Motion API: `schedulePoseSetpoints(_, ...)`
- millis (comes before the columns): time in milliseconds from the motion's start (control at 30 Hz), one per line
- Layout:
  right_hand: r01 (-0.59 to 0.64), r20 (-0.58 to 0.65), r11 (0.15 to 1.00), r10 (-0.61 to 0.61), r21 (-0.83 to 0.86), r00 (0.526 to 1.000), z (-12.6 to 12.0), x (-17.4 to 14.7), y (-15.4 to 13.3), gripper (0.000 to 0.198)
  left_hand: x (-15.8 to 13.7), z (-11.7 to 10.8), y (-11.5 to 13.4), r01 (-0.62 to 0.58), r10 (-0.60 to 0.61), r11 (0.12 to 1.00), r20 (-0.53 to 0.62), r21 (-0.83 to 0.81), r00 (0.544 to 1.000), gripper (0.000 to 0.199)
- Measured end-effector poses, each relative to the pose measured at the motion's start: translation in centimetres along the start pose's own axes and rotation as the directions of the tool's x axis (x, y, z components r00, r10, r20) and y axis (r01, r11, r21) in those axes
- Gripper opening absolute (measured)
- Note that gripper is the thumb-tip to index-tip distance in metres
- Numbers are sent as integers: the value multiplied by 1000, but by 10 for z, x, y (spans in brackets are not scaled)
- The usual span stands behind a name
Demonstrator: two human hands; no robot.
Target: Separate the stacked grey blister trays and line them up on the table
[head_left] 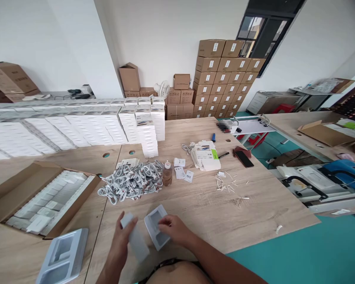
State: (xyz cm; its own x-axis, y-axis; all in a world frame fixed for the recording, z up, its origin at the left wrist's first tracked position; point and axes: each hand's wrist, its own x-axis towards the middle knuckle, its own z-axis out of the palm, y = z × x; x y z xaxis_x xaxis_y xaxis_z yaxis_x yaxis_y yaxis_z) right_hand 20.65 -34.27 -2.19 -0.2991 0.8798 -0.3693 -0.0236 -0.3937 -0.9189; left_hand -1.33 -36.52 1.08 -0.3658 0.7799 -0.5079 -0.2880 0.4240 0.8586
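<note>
- The left hand (121,240) was closed around a flat pale grey box sleeve (135,238), grasping it near its far end, just above the near edge of the desk (254,213).
- The right hand (173,230) had its grip pinched on the edge of a white moulded tray (156,228), fingers over the tray's right rim; tray and sleeve sat side by side, touching or nearly so — which, I could not tell.
- Judged from this, the tray could have jammed or buckled if it had met the sleeve at an angle, since both were held only at one end and hung close to the desk's near edge — a slip there might have dropped one to the floor.
- Just beyond the hands lay a heap of coiled white cables (133,182), with a small brown bottle (167,173) upright at its right side; a careless reach could have tipped it.
- Towards the left edge stood an open cardboard carton (41,197) of white parts, and at the near left corner a stack of empty trays (63,256).
- Farther right lay printed leaflets (206,156), a dark phone (244,158) and scattered white twist ties (227,184).
- Along the far left, rows of white boxes (77,126) crowded the desk.
</note>
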Motion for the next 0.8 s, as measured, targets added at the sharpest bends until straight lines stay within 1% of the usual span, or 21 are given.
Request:
schedulePoseSetpoints(67, -9, 112, 1000, 8, 9, 994, 19, -4, -10, 16, -4, 24, -2, -7, 8, 1000, 64, -15, 998, 97)
schedulePoseSetpoints(100, -14, 143, 1000, 11, 23, 990, 27, -6, -14, 16, -6, 34, -3, -10, 13, 1000, 98, -30, 995, 97)
schedulePoseSetpoints(167, -23, 158, 997, 12, 68, 987, 36, -9, -18, 21, -11, 51, -6, -11, 21, 998, 148, -67, 989, 96)
schedulePoseSetpoints(233, -32, 135, 991, 14, 128, 991, 33, -11, -16, 29, -14, 58, -9, 2, 18, 994, 182, -109, 983, 96)
schedulePoseSetpoints(300, -38, 85, 982, 23, 185, 996, 19, -13, -10, 36, -15, 57, -13, 30, 0, 988, 192, -153, 981, 96)
schedulePoseSetpoints(367, -29, -12, 972, 33, 232, 999, -6, -12, -1, 40, -14, 47, -14, 58, -25, 978, 162, -200, 986, 92)
schedulePoseSetpoints(433, -5, -136, 966, 42, 260, 990, -37, -7, 7, 43, -10, 31, -13, 81, -57, 969, 111, -232, 992, 78)
schedulePoseSetpoints(500, 7, -243, 965, 59, 262, 968, -69, 0, 16, 43, -6, 15, -9, 101, -87, 964, 64, -245, 994, 58)
schedulePoseSetpoints(567, -14, -301, 972, 86, 235, 950, -94, 4, 23, 42, -4, 5, -2, 113, -110, 962, 28, -249, 994, 43)
schedulePoseSetpoints(600, -30, -315, 977, 97, 211, 944, -102, 5, 26, 41, -5, 3, 1, 117, -116, 961, 19, -249, 993, 39)
schedulePoseSetpoints(633, -44, -325, 983, 101, 179, 940, -106, 5, 28, 40, -6, 4, 4, 122, -121, 961, 18, -247, 992, 36)
schedulePoseSetpoints(700, -50, -341, 994, 81, 98, 937, -106, 2, 27, 35, -13, 11, 7, 135, -128, 963, 48, -234, 991, 36)
schedulePoseSetpoints(767, -25, -337, 1000, 27, 12, 941, -95, -3, 22, 32, -20, 24, 6, 153, -136, 966, 94, -209, 986, 40)
schedulePoseSetpoints(800, -8, -312, 1000, 0, -25, 950, -86, -7, 17, 32, -24, 31, 4, 160, -140, 968, 114, -193, 984, 43)
